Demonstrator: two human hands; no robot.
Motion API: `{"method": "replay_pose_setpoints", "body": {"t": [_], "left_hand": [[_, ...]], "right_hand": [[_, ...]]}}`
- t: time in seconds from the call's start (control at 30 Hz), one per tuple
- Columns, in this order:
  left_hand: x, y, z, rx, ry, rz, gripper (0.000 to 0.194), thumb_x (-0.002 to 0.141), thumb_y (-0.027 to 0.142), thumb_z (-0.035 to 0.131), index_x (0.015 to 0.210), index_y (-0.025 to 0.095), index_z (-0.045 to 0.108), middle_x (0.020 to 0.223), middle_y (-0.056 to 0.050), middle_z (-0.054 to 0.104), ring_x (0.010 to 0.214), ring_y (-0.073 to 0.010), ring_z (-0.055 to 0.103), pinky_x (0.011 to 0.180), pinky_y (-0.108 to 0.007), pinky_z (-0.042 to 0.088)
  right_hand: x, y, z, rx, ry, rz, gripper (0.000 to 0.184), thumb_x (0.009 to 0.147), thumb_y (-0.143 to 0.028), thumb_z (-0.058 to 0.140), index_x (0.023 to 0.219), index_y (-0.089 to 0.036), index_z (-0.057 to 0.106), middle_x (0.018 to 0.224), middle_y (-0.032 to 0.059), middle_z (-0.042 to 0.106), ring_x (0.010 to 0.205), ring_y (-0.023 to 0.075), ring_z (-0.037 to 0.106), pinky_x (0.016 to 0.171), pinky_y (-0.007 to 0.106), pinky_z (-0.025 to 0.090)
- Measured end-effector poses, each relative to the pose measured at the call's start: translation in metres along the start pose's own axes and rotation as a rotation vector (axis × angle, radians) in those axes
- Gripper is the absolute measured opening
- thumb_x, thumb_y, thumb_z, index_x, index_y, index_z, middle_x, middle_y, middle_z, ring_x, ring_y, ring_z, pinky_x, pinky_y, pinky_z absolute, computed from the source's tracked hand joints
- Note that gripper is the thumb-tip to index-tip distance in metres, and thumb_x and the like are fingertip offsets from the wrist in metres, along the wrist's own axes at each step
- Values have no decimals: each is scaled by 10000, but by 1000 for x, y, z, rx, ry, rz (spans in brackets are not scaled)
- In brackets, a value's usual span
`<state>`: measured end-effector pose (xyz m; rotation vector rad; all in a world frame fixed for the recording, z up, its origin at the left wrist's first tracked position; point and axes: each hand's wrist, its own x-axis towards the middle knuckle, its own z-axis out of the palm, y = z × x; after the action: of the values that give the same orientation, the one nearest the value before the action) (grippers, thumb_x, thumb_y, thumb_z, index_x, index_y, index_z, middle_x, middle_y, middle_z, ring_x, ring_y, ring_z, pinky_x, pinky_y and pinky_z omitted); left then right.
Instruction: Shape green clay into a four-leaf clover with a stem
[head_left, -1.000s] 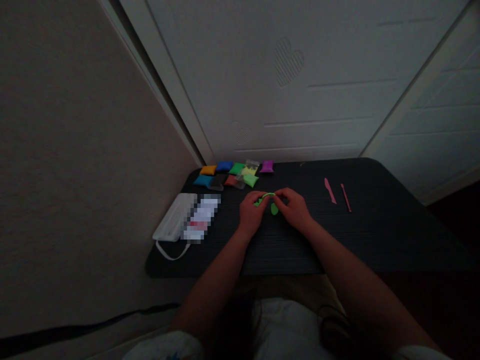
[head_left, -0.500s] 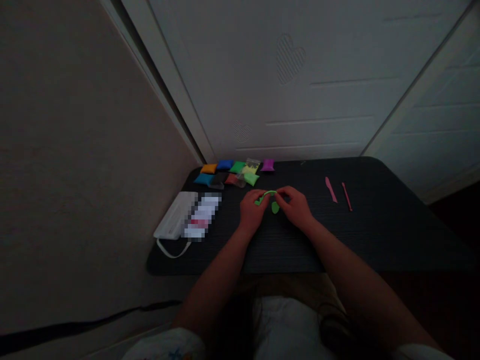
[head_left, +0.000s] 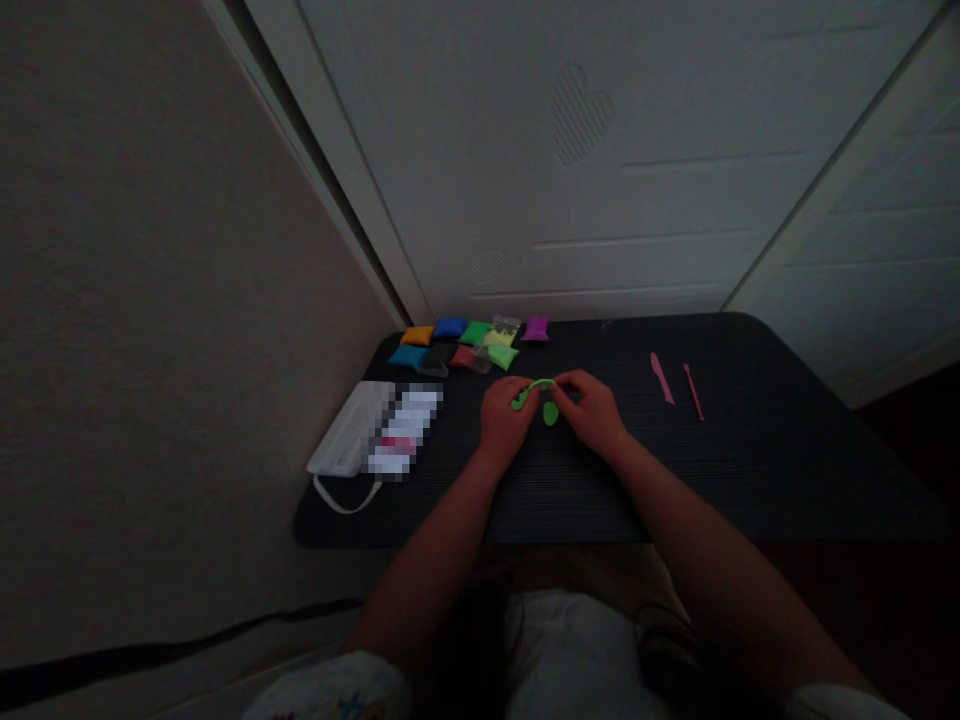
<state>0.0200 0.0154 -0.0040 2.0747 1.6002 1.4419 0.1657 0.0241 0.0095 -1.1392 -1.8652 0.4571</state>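
Note:
Between my two hands a thin strip of light green modelling clay [head_left: 541,382] curves in a low arch. My left hand [head_left: 505,415] is closed on its left end, where a bit of green shows below the fingers. My right hand [head_left: 592,408] pinches the right end with thumb and fingers. A small flat green clay piece [head_left: 551,413] is just below the strip, between the hands. The fingertips are partly hidden and the light is dim.
Several coloured clay packets, among them a purple one [head_left: 536,328], lie along the table's [head_left: 750,460] back left. A white power bank [head_left: 351,430] with a cable and a blurred phone [head_left: 405,430] are at left. A pink plastic knife [head_left: 661,378] and a thin pink stick [head_left: 694,392] lie at right.
Both hands keep their grip on the green clay strip, with hardly any movement. The whole view has shifted slightly; the other things lie as before.

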Motion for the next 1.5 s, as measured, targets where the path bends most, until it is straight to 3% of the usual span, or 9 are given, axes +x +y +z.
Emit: {"method": "replay_pose_setpoints", "body": {"t": [0.8, 1.5], "left_hand": [[-1, -1, 1, 112, 37, 12, 146, 751, 272, 504, 791, 172, 602, 799, -42, 623, 807, -155, 562, 752, -304, 419], [-1, 5, -3, -11, 50, -3, 158, 760, 278, 498, 836, 168, 582, 830, -36, 602, 829, -135, 542, 780, -280, 418]], "right_hand": [[0, -1, -1, -15, -1, 11, 123, 766, -251, 463, 779, -183, 565, 731, 22, 580, 684, 141, 531, 648, 265, 407], [0, -1, 0, 9, 11, -12, 130, 768, -248, 462, 821, -182, 561, 774, 32, 582, 706, 142, 535, 670, 269, 418]]}}
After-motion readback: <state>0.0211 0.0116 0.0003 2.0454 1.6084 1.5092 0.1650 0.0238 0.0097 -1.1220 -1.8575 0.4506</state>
